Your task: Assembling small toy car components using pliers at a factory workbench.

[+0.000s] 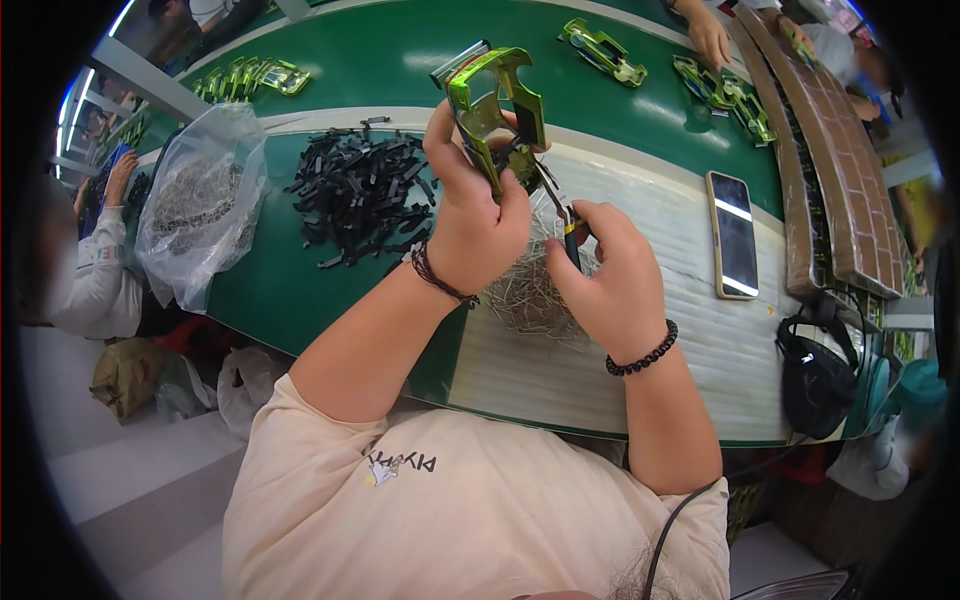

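My left hand (478, 215) grips a shiny green toy car body shell (535, 112), held up and tilted above the table. Its window openings and a black part inside are visible. In my right hand (615, 275) is a pair of pliers (571, 240) with dark, yellow-marked handles. The jaws reach up to the lower edge of the shell; their exact contact point is hidden. Below my hands lies a tangled heap of thin metal pins or wires (525, 298), partly covered by them. Left of my left forearm spreads a pile of small black plastic parts (358, 190).
A phone (733, 235) lies on the pale mat (680, 340) at right, near a black bag (815, 370). Far left stands a clear bag of wires (200, 200). More green shells (605, 55) rest on the green belt (400, 60). A co-worker's hand (708, 40) reaches in at far right.
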A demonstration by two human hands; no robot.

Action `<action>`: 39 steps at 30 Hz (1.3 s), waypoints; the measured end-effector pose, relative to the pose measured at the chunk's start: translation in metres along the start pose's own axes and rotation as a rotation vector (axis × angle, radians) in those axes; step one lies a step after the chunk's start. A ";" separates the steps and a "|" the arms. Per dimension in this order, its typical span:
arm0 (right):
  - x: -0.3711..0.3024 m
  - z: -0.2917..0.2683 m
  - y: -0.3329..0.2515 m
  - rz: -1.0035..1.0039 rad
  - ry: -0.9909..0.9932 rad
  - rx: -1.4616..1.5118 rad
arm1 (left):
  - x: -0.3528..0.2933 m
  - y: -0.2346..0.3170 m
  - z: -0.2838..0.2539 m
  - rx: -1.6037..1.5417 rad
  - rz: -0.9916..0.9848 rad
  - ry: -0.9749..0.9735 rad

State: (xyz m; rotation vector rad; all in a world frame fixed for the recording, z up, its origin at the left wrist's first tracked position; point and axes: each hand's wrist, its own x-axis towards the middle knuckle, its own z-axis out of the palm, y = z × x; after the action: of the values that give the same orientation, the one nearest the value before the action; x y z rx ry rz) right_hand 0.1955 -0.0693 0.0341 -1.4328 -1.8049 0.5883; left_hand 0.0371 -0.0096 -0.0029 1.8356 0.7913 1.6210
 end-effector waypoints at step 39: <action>0.007 -0.016 0.006 -0.272 -0.041 -0.472 | 0.009 0.012 -0.014 -0.043 -0.252 -0.357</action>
State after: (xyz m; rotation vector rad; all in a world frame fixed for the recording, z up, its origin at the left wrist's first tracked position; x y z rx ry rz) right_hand 0.2112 -0.0620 0.0411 -1.4362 -2.2223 0.0498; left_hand 0.0251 -0.0109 0.0137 1.8393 0.7819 1.1056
